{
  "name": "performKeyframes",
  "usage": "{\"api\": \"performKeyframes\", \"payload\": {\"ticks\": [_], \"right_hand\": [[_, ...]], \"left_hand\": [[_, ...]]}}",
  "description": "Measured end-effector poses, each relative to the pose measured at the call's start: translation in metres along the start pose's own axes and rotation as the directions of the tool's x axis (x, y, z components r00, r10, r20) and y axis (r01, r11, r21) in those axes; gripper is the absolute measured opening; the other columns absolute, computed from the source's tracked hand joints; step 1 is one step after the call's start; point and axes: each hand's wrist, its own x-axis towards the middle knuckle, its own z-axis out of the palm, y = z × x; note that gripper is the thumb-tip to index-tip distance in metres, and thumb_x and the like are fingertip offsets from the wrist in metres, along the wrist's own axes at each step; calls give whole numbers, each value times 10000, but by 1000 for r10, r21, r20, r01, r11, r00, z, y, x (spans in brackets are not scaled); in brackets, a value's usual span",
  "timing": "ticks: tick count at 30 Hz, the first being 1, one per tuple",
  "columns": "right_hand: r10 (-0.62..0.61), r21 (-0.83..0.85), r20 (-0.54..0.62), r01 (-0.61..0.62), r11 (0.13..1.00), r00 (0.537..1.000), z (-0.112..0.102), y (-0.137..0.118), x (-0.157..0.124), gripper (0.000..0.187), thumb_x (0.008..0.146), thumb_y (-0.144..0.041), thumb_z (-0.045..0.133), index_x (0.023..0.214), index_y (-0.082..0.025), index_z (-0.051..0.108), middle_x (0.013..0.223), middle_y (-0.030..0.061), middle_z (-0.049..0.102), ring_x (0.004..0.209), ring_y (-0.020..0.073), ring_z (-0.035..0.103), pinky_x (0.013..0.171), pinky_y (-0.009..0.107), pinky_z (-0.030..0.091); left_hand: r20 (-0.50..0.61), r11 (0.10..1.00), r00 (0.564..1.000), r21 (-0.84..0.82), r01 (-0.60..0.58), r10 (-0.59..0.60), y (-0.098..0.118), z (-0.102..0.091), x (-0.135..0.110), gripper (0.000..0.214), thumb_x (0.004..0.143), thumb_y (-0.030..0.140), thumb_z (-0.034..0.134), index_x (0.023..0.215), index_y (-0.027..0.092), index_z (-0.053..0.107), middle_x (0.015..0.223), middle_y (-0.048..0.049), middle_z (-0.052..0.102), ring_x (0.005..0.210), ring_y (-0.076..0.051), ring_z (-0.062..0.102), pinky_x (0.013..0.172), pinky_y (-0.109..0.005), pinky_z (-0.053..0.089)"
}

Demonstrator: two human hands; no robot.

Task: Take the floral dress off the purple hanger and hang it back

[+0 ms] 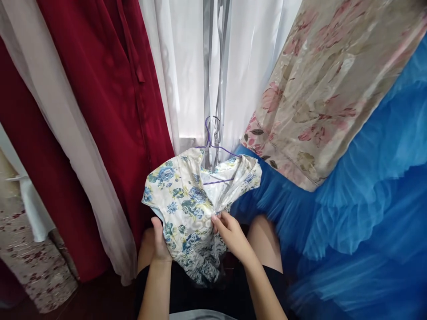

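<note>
A sleeveless floral dress [187, 195], white with blue roses and yellow-green leaves, hangs in front of me on a thin purple wire hanger [209, 144]. Its neck opening is spread into a V, showing the pale lining and the hanger's lower bar. At the bottom of that V, my right hand [231, 233] pinches the dress between thumb and fingers; whether a zipper pull is there I cannot make out. My left hand [162, 242] lies along the left side by the armhole, thumb stretched up and apart from the cloth, its other fingers hidden behind the dress.
Dark red gowns [110, 111] and a pale sheer drape [76, 146] hang at left. White fabric [187, 58] and a metal chain [216, 129] are straight ahead. A beige floral dress [310, 98] and blue ruffled tulle [360, 213] fill the right. My bare knees flank the dress.
</note>
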Motion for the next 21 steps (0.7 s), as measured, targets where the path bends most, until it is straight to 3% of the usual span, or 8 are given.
{"api": "performKeyframes", "payload": {"ticks": [3,6,9,11,14,15,18,21], "right_hand": [[-40,102,-7,41,994,999,15,-5,5,403,958,-467,549,656,-207,495,555,-28,502,554,137,451,576,275,332],[2,210,-50,9,978,999,16,-2,-4,374,934,-444,570,657,-195,540,523,-39,466,520,122,383,546,273,280],[31,175,-106,-12,985,994,6,1,-14,361,904,-427,599,647,-173,604,529,-30,468,522,119,360,542,280,248],[45,141,-135,-26,990,990,-1,0,-17,362,890,-417,605,631,-166,631,526,-25,462,524,121,358,544,285,244],[64,133,-107,-50,990,992,-4,-5,-20,360,896,-408,592,637,-166,653,531,-19,475,526,125,376,550,286,258],[65,133,-91,-53,990,994,-3,-6,-20,358,903,-403,586,643,-167,656,533,-18,482,527,126,385,553,285,265],[59,137,-56,-51,989,997,4,-10,-24,338,913,-385,582,661,-169,644,531,-21,492,526,125,410,556,276,292],[61,140,-18,-58,988,998,8,-13,-25,334,906,-382,589,642,-178,596,504,-35,463,491,114,387,518,263,275]], "left_hand": [[-119,987,991,140,82,-66,7,-6,-9,743,613,600,868,1229,223,691,1159,-105,744,1228,-360,622,1015,-448,534],[-178,947,980,290,142,-92,8,-12,-4,601,664,368,882,1197,174,682,1106,-111,751,1133,-325,674,1001,-434,536],[-176,876,974,481,-42,143,-2,-18,10,474,741,380,813,1130,151,666,1108,-122,722,1121,-303,658,1023,-433,499],[-207,732,853,632,-257,478,-12,-18,17,475,748,363,793,1144,163,625,1145,-115,676,1119,-282,629,1024,-423,477],[-180,465,557,775,-427,811,-25,-5,11,459,746,277,785,1153,207,582,1187,-87,592,1107,-244,575,1009,-375,454],[-119,429,567,782,-452,815,-29,3,6,413,748,241,780,1117,216,597,1162,-78,586,1089,-237,569,997,-355,452],[186,568,870,692,-446,457,-39,27,-7,294,757,166,749,1031,214,656,1023,-71,631,978,-232,605,911,-321,485],[331,697,939,650,-303,100,-51,42,-12,193,803,150,677,986,200,640,899,-50,649,840,-209,620,785,-298,506]]}}
